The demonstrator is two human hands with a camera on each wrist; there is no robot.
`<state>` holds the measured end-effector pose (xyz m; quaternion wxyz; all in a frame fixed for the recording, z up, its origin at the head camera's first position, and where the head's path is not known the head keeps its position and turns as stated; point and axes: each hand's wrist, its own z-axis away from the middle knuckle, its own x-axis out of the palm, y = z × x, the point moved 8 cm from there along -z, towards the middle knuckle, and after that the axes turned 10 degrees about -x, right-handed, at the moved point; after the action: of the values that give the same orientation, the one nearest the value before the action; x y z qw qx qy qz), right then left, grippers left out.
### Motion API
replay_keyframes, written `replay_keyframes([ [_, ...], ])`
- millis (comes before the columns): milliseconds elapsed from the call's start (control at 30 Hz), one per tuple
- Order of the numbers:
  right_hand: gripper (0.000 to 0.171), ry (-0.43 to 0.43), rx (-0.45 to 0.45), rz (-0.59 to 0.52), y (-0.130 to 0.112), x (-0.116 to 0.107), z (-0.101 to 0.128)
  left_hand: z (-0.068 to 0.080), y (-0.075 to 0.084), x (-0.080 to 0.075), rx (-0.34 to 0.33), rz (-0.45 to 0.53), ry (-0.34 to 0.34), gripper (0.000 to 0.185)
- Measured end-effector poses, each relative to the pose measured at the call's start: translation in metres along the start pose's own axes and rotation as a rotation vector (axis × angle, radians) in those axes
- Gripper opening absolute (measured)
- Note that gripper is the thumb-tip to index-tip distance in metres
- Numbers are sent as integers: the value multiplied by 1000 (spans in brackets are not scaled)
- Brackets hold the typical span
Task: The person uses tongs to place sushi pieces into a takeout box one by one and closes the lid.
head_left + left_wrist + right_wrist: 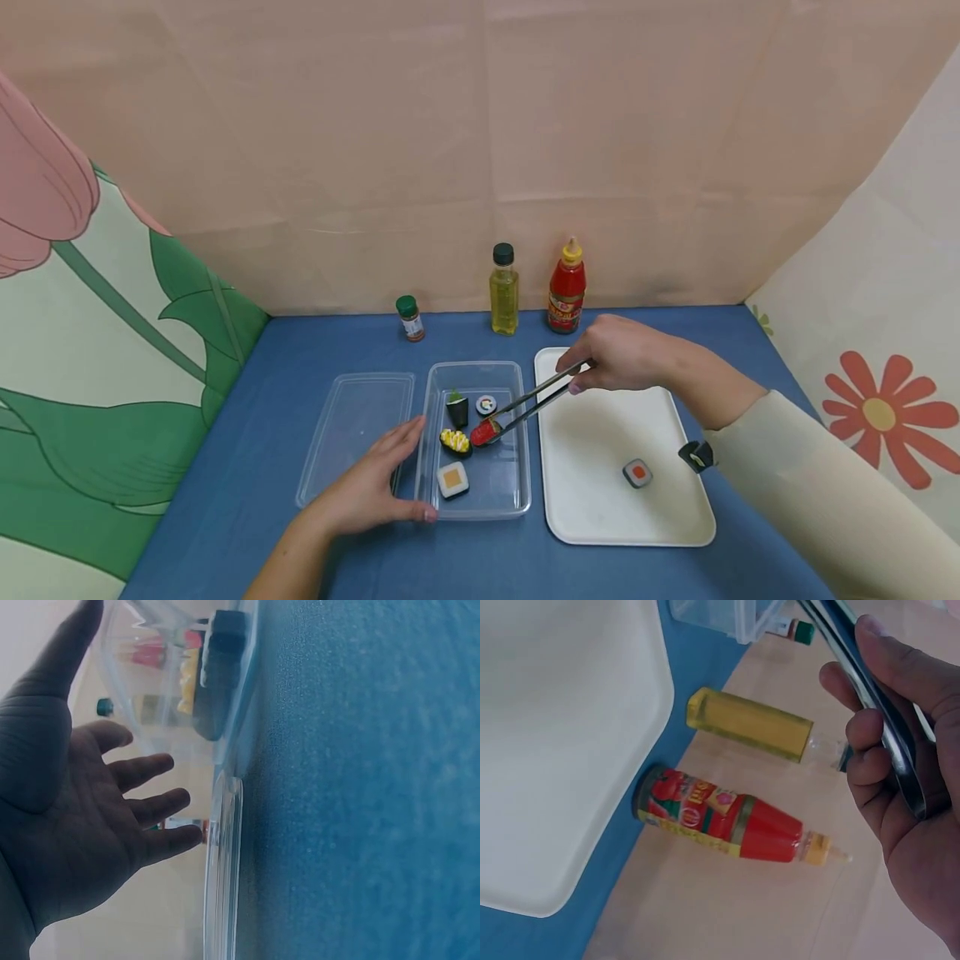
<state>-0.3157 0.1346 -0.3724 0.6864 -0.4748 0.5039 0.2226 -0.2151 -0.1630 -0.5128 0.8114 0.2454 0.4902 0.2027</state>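
Bright-red sushi [483, 432] is held by tongs [543, 387] gripped in the right hand [618, 354]; the left hand [369, 482] is spread-fingered beside the left edge of the box [495, 490].

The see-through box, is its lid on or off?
Off: the lid lies flat on the blue table, to the left of the see-through box.

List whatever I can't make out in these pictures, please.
Head view: print on the green-capped jar, too small to read.
Head view: part of the tray's far end, hidden behind the right hand; the tray otherwise shows.
Left wrist: thumb tip of the left hand, cut off by the top edge.
Right wrist: tips of the tongs, cut off likewise.
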Motion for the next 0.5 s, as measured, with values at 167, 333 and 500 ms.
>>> replay_keyframes([
  [167, 28, -40, 7, 59, -10, -2, -9, 0, 0, 0, 14, -2, 0, 125],
  [333, 32, -94, 55, 92, -16, -3, -20, -1, -1, 0, 3, -3, 1, 126],
  [500, 34, -109, 64, 139, -21, -5, -27, -1, -2, 0, 1, -4, 6, 127],
])
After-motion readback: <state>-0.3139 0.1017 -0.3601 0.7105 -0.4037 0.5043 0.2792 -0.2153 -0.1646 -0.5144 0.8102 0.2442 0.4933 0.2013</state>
